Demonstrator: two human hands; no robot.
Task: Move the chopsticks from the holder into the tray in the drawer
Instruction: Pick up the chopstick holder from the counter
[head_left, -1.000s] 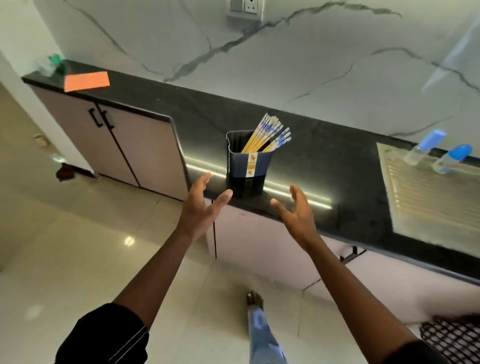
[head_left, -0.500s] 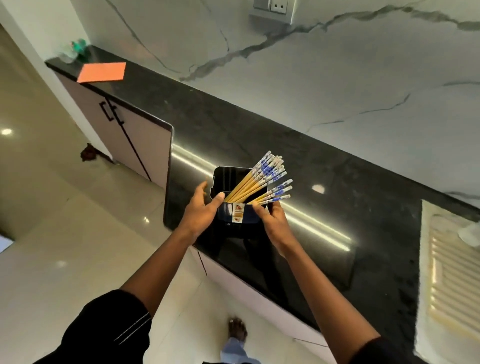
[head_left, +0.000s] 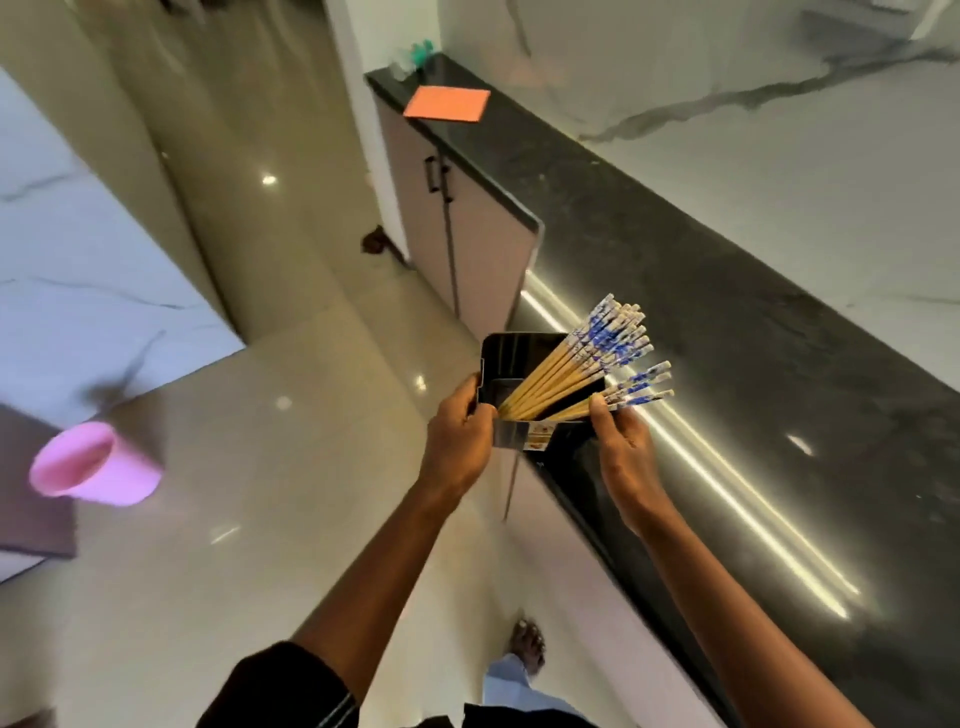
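Note:
A dark rectangular holder (head_left: 511, 358) is in the air at the front edge of the black counter (head_left: 727, 322), partly out over the floor. Several yellow chopsticks with blue-and-white tops (head_left: 597, 348) fan out of it to the right. My left hand (head_left: 462, 441) grips the holder's left side. My right hand (head_left: 621, 441) grips its right side, thumb pressed on the lower few chopsticks (head_left: 636, 392). No drawer or tray is in view.
An orange sheet (head_left: 448, 104) lies at the counter's far end, above closed cabinet doors (head_left: 447, 234). A pink cup (head_left: 91, 465) sits at the left on a dark surface. My foot (head_left: 527, 644) is on the glossy tiled floor below.
Both hands reached in and closed on the holder, then brought it toward the counter's front edge. The view has swung left, showing the floor and the pink cup.

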